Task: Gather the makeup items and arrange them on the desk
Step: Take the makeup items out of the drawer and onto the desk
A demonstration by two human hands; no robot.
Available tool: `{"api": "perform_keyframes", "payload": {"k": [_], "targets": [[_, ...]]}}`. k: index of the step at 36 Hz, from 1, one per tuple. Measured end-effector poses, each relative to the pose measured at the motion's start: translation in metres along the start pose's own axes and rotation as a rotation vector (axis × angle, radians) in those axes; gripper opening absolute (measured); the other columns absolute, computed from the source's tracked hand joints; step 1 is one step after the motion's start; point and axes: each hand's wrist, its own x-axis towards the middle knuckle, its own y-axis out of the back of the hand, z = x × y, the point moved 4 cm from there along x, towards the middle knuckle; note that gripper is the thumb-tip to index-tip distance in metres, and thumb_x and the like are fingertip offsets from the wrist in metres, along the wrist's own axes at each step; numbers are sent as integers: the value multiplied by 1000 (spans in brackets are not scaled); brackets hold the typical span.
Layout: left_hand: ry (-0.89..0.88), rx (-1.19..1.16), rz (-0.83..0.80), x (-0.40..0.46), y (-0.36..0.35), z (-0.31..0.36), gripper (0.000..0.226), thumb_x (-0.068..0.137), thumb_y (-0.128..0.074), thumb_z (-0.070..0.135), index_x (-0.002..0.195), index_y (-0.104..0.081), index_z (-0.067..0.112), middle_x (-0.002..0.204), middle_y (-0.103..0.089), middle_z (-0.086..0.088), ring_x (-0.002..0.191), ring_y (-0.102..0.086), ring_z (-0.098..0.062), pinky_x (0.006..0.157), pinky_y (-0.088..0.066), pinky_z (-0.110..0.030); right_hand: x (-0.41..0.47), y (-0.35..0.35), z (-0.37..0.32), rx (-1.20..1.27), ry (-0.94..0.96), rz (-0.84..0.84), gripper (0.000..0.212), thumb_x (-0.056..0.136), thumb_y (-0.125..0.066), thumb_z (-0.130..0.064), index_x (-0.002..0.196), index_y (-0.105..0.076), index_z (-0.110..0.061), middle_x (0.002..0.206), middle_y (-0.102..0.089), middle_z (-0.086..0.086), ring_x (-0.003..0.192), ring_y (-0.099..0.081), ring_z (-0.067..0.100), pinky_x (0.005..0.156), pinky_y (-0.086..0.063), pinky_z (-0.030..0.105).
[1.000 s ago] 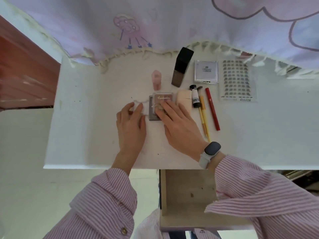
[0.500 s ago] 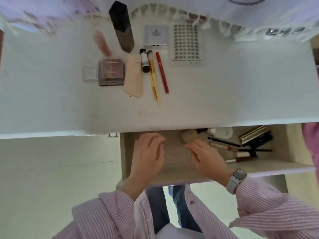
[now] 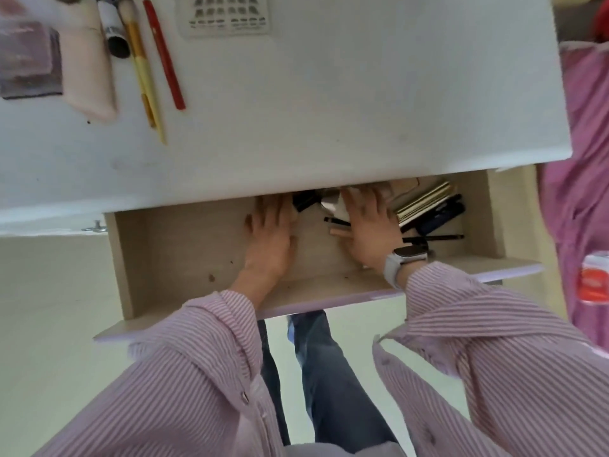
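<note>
Both hands reach into the drawer (image 3: 197, 245): left hand (image 3: 268, 232) and right hand (image 3: 369, 225) lie flat with fingers spread, grasping nothing I can see; the black brush (image 3: 304, 201) lies crosswise between their fingertips, nearer the left.

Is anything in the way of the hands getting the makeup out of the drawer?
Partly. The desk top overhangs the back of the drawer, covering both hands' fingertips and the items there. The left hand and right hand already lie among the makeup; nothing else blocks them.

Two hands (image 3: 270, 232) (image 3: 369, 225), one drawer (image 3: 184, 245), one red pencil (image 3: 164, 57)
</note>
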Motion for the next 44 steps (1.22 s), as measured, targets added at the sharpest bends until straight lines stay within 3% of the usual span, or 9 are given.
{"api": "perform_keyframes", "payload": {"k": [5,12,16,24,27,30,39,42,44], "targets": [[-26,65,64,-10,0,-1,48,80,-57,5,127,-46,2,126,-46,-25,118,-40,-42,95,-32,-47,-6,-11,-4,-119,-66,48,64,70,-73,-32,126,-47,-15,117,-50,16,111,-48,35,78,-44,42],[9,161,-111,-15,-9,-7,54,82,-57,21,133,-38,15,131,-39,-14,118,-37,-33,91,-34,-40,-3,-18,-11,-95,8,-114,54,90,-52,-26,135,-27,-9,128,-40,18,111,-45,36,86,-39,42],[18,139,-176,-16,-10,-14,60,80,-59,24,135,-35,19,131,-37,-13,119,-36,-32,93,-35,-39,-3,-15,-18,-145,104,-150,48,88,-42,-6,135,-29,-6,126,-40,21,111,-44,38,85,-39,43],[78,65,-202,-25,-4,-34,62,81,-62,34,136,-36,20,132,-37,-13,119,-36,-32,95,-35,-41,-2,-10,-30,-212,281,-166,48,89,-28,-1,136,-32,-10,130,-36,24,115,-41,41,90,-36,46],[85,41,-197,-29,0,-40,63,79,-63,31,135,-38,18,131,-37,-14,118,-36,-33,94,-36,-42,2,-8,-33,-213,317,-44,46,71,-31,-2,106,-61,-4,90,-57,27,74,-59,43,62,-49,44],[86,32,-185,-31,3,-45,62,80,-63,29,135,-38,17,130,-38,-14,117,-37,-33,93,-36,-42,5,-18,-31,-242,379,-27,39,63,-36,-6,86,-68,-9,65,-58,19,50,-56,35,46,-48,35],[94,-18,-178,-35,8,-53,57,81,-60,32,132,-40,16,129,-40,-13,116,-37,-32,93,-37,-40,2,-8,-35,-264,467,146,40,67,-31,-4,94,-60,-11,62,-57,16,51,-56,32,48,-47,32],[71,-92,-142,-41,16,-50,59,79,-62,30,132,-40,16,126,-41,-11,111,-44,-31,92,-38,-37,-1,-3,-36,-196,471,94,51,62,-54,-3,111,-44,-14,71,-59,19,60,-60,36,47,-49,36],[67,-163,-123,-47,24,-48,59,79,-62,28,133,-40,17,126,-41,-10,102,-51,-32,89,-41,-36,-2,-2,-37,-163,495,-49,70,63,-64,0,127,-39,-13,93,-58,24,85,-59,40,63,-50,40]]}}
